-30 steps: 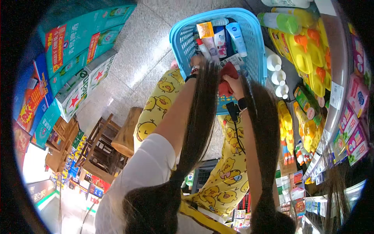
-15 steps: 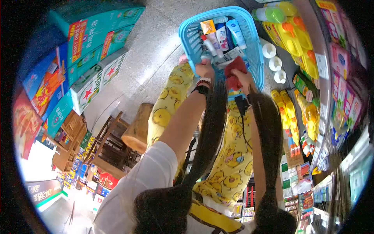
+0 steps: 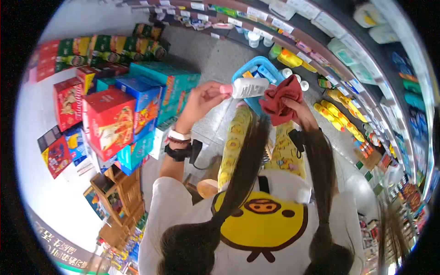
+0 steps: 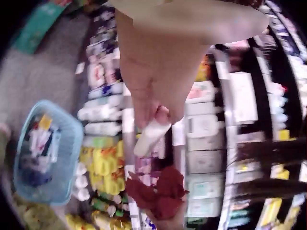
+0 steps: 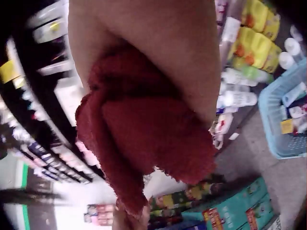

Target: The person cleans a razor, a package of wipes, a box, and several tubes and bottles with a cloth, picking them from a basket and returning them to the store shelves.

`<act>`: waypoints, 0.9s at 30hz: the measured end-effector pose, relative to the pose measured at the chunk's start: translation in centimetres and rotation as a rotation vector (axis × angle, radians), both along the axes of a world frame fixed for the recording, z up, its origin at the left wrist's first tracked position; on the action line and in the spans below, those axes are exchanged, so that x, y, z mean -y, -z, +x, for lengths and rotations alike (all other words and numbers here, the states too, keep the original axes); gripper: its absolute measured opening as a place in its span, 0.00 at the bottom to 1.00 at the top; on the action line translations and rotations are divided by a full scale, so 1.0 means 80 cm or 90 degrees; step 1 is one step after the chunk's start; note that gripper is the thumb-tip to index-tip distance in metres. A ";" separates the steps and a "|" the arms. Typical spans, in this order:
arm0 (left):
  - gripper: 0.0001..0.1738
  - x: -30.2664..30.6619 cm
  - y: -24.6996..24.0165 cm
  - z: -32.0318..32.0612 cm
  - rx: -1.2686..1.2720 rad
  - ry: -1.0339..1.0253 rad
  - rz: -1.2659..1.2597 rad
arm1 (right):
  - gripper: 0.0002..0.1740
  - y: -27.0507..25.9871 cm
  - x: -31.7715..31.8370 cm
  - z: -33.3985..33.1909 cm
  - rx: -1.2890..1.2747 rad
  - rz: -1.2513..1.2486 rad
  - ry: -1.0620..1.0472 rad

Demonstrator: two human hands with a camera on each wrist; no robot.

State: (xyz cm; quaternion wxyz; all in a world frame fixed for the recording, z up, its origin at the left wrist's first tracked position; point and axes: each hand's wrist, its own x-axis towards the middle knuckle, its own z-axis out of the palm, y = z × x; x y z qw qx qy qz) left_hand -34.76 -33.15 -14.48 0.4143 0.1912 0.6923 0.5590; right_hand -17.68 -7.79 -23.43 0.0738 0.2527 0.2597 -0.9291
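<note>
My left hand (image 3: 201,103) pinches the pink cap of a white bottle (image 3: 250,88), which lies nearly level in the air with small print facing up. In the left wrist view the bottle (image 4: 149,139) points away from the fingers. A dark red cloth (image 3: 280,98) is bunched in my right hand (image 3: 300,111), close to the bottle's base. In the right wrist view the cloth (image 5: 144,129) hangs in loose folds with a frayed edge. Below and beyond both hands, a light blue basket (image 4: 74,165) stands on the floor with several tubes and packages inside.
Shelves of packaged goods (image 3: 343,50) curve along the right side. White bottles (image 3: 298,79) and yellow bottles (image 3: 329,114) line the floor beside the basket. Stacked cartons (image 3: 110,121) stand at the left, with wooden furniture (image 3: 123,192) behind them.
Both hands have risen from the basket towards the body. My left hand has brought up the white bottle, while the right keeps the cloth. The head view has shifted, showing more shelves.
</note>
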 end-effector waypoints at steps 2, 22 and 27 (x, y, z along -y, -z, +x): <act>0.19 0.012 -0.079 -0.001 -0.040 0.058 0.045 | 0.28 -0.111 0.020 0.001 -0.087 0.132 -0.046; 0.45 -0.106 -0.250 0.083 0.670 0.031 0.647 | 0.28 -0.408 0.086 0.066 -0.436 0.916 -0.009; 0.48 -0.116 -0.261 0.126 0.639 0.032 0.543 | 0.29 -0.396 0.092 0.051 -0.490 1.193 0.083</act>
